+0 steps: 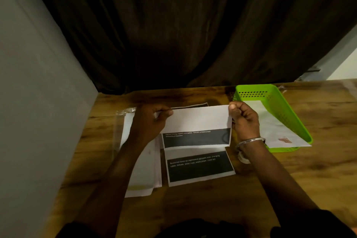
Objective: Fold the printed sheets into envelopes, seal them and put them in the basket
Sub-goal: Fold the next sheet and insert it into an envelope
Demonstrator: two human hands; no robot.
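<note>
A printed sheet (195,121) with black text blocks is folded over on itself above the table. My left hand (149,121) pinches its upper left corner and my right hand (244,120) pinches its upper right corner. Under it lies another printed sheet (200,168) with a black block. White envelopes (144,172) lie stacked on the left, partly under my left forearm. The green basket (276,100) stands at the right with a white envelope (278,131) lying in it and sticking out over its front rim.
The wooden table (318,160) runs to a grey wall (38,102) on the left and a dark curtain (183,35) at the back. Clear plastic wrapping (123,111) lies under the envelope stack. A metal bangle (249,142) sits on my right wrist.
</note>
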